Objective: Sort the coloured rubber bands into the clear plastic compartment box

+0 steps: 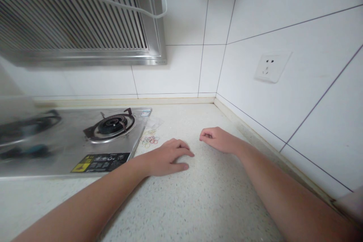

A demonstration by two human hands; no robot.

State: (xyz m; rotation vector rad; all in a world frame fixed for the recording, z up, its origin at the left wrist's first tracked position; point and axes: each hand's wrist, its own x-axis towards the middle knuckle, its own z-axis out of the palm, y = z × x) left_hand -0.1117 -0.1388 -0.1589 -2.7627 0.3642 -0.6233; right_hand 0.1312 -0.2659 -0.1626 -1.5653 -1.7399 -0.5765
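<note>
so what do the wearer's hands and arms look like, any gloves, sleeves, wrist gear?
Bare throughout: left hand and right hand have no gloves, rings, watch or bands visible. No sleeves in view up to the frame edge, and no markings or cables on either.

We've got a speckled countertop (198, 196) here, stone-like, matt and finely grained. Next to it, our stove top (56, 151) is brushed steel, smooth with a soft sheen, and its burner (113, 124) is dark, dull metal. The rubber bands (149, 140) look thin and coloured. On the wall we see glossy white tiles (283, 15), a smooth white plastic socket (271, 67) and a ribbed, bright metal hood (85, 26).
</note>
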